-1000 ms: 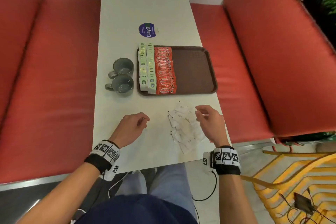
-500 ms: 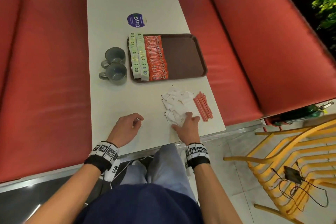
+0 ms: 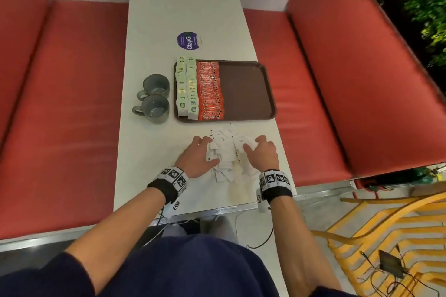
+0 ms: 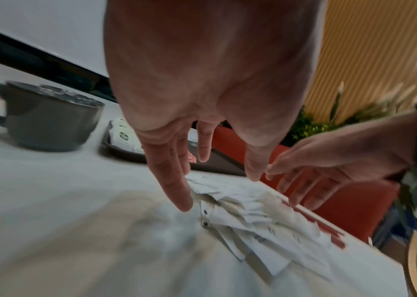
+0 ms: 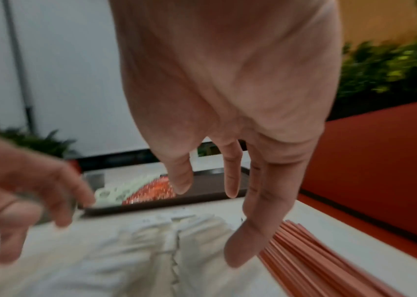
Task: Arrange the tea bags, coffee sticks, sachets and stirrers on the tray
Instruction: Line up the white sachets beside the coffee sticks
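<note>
Right now I am flanking the loose pile of white sachets (image 3: 225,152) with both hands on the white table (image 3: 154,159), just in front of the brown tray (image 3: 246,89). I am keeping my left hand (image 3: 196,157) on the pile's left side, fingers straight and loosely spread, their tips touching or nearly touching the nearest packets; the left wrist view is showing those fingers (image 4: 174,180) pointing down at the sachets' edge, holding nothing. I am holding my right hand (image 3: 261,153) on the pile's right side, fingers (image 5: 253,217) extended and slightly apart, also gripping nothing; whether they are actually pressing the packets I cannot tell through the blur. Beside my right hand, toward the table's right edge, the bundle of pink stirrers (image 5: 301,259) is lying flat on the table, just next to the sachets and hidden under my hand in the head view. On the tray, the green-and-white tea bags (image 3: 187,89) are sitting in two overlapping rows along its left side, and the orange coffee sticks (image 3: 210,90) are lying in a row right beside them, leaving the tray's right half bare. Two grey mugs (image 3: 153,97) are standing touching each other left of the tray, and a round purple sticker (image 3: 188,40) is showing on the table beyond it.
</note>
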A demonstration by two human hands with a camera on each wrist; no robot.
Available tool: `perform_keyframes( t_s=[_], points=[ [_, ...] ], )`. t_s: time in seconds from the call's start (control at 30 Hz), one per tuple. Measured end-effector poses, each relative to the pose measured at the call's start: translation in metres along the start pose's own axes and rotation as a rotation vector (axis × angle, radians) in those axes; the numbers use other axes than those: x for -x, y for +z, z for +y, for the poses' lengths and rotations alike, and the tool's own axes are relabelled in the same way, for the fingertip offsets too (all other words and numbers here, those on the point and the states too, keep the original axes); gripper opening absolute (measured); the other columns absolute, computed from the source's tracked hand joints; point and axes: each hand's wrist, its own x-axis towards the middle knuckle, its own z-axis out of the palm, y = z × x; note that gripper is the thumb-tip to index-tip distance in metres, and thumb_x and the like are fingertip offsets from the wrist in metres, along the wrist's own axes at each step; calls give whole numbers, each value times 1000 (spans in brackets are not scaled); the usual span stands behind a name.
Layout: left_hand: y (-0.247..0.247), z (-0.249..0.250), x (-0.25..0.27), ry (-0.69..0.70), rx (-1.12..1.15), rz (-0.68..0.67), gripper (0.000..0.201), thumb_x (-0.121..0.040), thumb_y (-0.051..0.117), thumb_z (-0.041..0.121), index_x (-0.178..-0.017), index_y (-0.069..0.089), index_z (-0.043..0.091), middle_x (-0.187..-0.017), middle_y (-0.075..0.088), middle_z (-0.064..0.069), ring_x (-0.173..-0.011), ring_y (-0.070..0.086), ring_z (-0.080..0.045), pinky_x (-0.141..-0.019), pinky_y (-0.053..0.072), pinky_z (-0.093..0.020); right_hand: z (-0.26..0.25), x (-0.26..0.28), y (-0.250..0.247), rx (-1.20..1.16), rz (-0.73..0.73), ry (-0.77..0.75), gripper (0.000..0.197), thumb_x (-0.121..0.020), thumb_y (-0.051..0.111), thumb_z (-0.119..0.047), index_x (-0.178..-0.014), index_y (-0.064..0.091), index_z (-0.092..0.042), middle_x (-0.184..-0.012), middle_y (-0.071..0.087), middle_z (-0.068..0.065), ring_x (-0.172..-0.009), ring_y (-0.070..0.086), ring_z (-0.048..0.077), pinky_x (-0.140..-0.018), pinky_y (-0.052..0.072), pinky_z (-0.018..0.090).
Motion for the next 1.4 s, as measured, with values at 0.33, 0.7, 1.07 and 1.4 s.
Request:
perform_keyframes(
  t_s=[0.33,0.7,1.07,1.4],
  points=[
    [47,29,-28,6,-161,3,73,-92,78,50,-156,48,28,-148,33,-8,-128,49,-33,-107,49,-48,-18,-23,27,155,-212,-335,42,-100,72,-22,-140,63,-25,-127,56,15,-115,63,38,-99,53,44],
    [51,28,-16,-49,-159,175,52,-95,77,29,-146,65,27,-146,54,5,-128,52,-23,-102,52,-38,15,-38,-10,1,-167,-380,18,-95,76,-19,-96,85,-34,-115,81,-8,-100,73,15,-79,44,21],
    [7,87,14,-43,534,308,70,-89,76,64,-149,54,34,-143,61,13,-128,60,-4,-112,52,-35,18,-10,-80,-483,-183,-499,16,-93,84,-15,-89,85,-30,-92,81,-16,-70,77,14,-76,62,36],
    [-23,183,10,-21,1487,164,41,-113,51,34,-144,65,11,-139,70,-17,-123,71,-28,-92,62,-40,-25,20,-112,-607,-298,-604,19,-91,84,-12,-83,74,-26,-91,75,-3,-69,71,23,-71,63,46]
  ],
)
